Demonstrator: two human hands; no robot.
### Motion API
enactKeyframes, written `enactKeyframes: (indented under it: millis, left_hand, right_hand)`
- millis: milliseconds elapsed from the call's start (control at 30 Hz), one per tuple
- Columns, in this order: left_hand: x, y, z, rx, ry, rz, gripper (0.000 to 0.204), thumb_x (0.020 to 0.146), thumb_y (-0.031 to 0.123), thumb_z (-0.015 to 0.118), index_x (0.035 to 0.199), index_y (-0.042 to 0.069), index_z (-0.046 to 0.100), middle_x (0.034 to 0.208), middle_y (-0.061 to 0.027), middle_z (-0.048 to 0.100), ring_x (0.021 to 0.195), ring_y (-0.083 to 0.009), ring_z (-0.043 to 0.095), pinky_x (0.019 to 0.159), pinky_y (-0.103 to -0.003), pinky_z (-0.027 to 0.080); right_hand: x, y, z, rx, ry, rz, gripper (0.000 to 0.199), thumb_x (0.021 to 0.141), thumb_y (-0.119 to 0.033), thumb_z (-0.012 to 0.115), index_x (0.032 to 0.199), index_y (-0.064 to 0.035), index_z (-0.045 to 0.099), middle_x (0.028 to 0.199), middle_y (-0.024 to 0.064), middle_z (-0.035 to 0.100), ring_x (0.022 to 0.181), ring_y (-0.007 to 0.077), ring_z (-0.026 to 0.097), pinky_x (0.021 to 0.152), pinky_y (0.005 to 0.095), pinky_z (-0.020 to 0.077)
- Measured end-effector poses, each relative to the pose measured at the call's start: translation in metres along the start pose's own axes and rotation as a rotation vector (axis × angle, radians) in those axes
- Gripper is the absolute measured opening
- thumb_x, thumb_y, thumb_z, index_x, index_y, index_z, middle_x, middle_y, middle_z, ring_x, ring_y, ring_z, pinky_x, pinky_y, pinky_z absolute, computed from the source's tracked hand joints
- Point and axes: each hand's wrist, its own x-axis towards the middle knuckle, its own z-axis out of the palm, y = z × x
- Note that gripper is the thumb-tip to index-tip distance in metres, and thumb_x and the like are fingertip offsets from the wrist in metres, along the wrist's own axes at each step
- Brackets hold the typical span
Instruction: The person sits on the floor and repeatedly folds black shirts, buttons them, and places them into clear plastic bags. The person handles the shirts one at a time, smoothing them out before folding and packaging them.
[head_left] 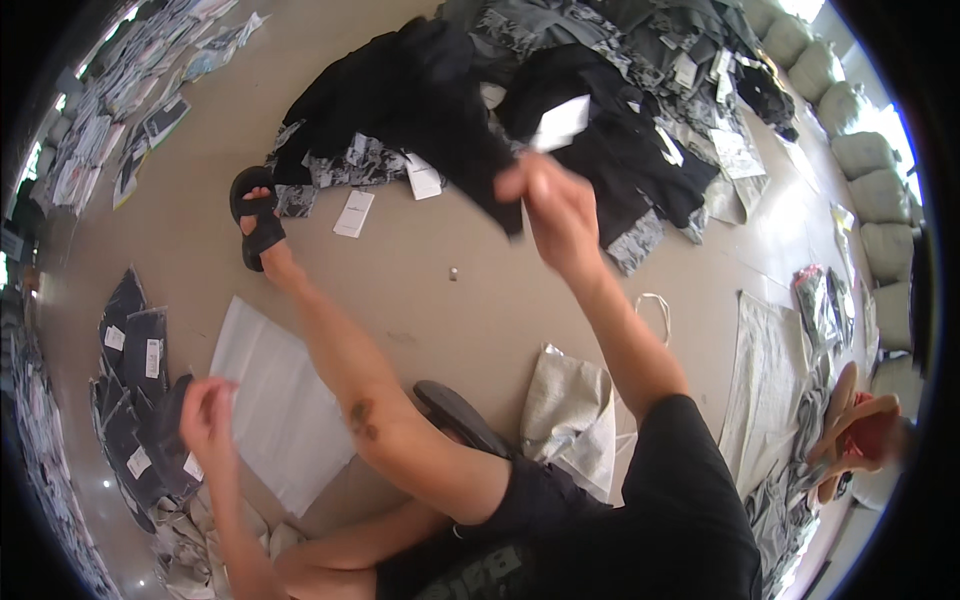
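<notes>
While the right hand [556,205] is hovering at a black garment [400,95] on the floor [400,262], I'm failing to tell how it or the left hand [207,428] is gripping — pinching fabric firmly is looking wisest.

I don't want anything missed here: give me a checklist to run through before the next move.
1. Right hand gripping the black garment securely: cannot tell, motion blur hides the fingers.
2. Left hand free: cannot tell, it is blurred beside the dark garments.
3. Pale plastic sheet spread on the floor: ok.
4. Black garments at the front neatly stacked: not ok, they lie in a loose heap.
5. White tag near the sandal attached to a garment: cannot tell, no string shows.
</notes>
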Motion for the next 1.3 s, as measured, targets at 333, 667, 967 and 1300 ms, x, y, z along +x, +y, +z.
enactKeyframes:
  millis: [333,667,967,1300]
  left_hand:
    - [0.056,0.049,0.194,0.509,-1.028,0.111,0.028,0.092,0.018,0.08,0.112,-0.001,0.074,0.097,-0.0111,0.076,0.091,-0.0214,0.073,0.084,-0.035,0.057]
    - [0.012,0.031,0.352,1.046,-1.042,0.144,0.025,0.086,0.029,0.083,0.098,0.006,0.082,0.108,-0.0169,0.08,0.106,-0.0356,0.075,0.094,-0.046,0.06]
    - [0.0,0.056,0.398,0.092,-0.836,-0.406,0.067,0.099,0.059,0.071,0.136,0.003,0.064,0.093,-0.0067,0.068,0.088,-0.0168,0.071,0.073,-0.03,0.058]
    - [-0.016,0.079,0.292,-0.278,-0.799,-0.487,0.036,0.094,0.019,0.081,0.123,-0.002,0.074,0.117,-0.0079,0.078,0.106,-0.0157,0.072,0.096,-0.03,0.056]
  right_hand:
    - [-0.352,-0.011,-0.11,-0.61,0.347,0.958,0.052,0.11,-0.04,0.062,0.086,0.0025,0.079,0.074,0.0077,0.075,0.071,0.0121,0.064,0.069,0.0309,0.0507]
    - [-0.295,0.018,-0.094,-0.519,0.368,0.691,0.054,0.1,-0.028,0.079,0.141,0.0039,0.065,0.12,0.0165,0.076,0.099,0.0194,0.074,0.087,0.0342,0.0608]
    - [-0.224,0.024,-0.041,-0.42,0.139,0.541,0.032,0.096,-0.018,0.081,0.118,0.0043,0.075,0.099,0.0148,0.077,0.084,0.0194,0.071,0.08,0.0359,0.0576]
    - [-0.346,-0.011,-0.034,-0.619,-0.053,0.607,0.013,0.092,-0.014,0.079,0.099,-0.003,0.081,0.093,0.0152,0.077,0.082,0.0298,0.076,0.073,0.038,0.0602]
